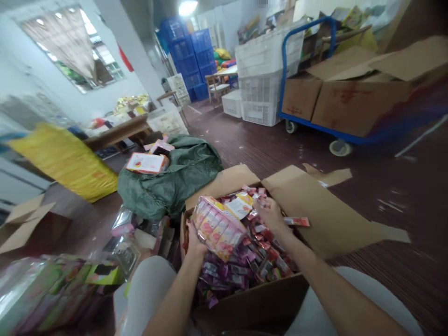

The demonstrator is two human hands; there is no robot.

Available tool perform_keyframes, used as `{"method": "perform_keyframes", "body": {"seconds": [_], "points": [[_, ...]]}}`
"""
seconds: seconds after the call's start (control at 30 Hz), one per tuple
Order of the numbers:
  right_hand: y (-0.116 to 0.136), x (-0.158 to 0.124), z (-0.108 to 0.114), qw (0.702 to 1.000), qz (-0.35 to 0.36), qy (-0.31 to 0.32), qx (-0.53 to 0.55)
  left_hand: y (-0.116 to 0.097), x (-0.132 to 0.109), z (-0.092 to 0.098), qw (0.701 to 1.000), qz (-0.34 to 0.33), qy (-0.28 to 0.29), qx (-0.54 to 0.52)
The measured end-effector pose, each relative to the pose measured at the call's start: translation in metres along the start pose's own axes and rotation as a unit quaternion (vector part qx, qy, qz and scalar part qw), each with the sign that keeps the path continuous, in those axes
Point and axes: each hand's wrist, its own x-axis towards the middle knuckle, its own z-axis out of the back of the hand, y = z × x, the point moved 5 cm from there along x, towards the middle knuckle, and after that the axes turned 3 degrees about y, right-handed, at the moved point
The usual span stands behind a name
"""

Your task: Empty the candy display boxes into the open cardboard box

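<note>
A large open cardboard box (259, 298) stands between the person's knees, filled with small purple sachets (224, 275) and red and pink sachets (269, 254). Above its left part, my left hand (195, 240) grips a clear-wrapped pink pack (219, 226) by its lower left side. The pack is tilted, and a white and yellow piece (241, 205) shows at its upper right. My right hand (269, 212) is over the box's far right part, fingers bent together beside the pack's upper end; what they hold is too small to make out. One red sachet (297, 221) lies on the right flap.
A green sack (171, 182) with boxes on it lies beyond the box to the left. Clear packages (126, 252) lie at the left knee, near a yellow sack (70, 161). A blue trolley (315, 121) with cartons stands at the back right, beside white crates (261, 93).
</note>
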Motion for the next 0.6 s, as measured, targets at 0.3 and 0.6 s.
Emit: {"method": "perform_keyframes", "body": {"seconds": [0.3, 0.6], "points": [[0.036, -0.034, -0.024, 0.983, 0.004, 0.175, 0.053, 0.009, -0.017, -0.021, 0.992, -0.02, 0.121, -0.011], [0.073, -0.009, -0.005, 0.971, 0.16, 0.169, -0.058, -0.032, -0.014, -0.019, 0.976, -0.079, 0.085, 0.186]]}}
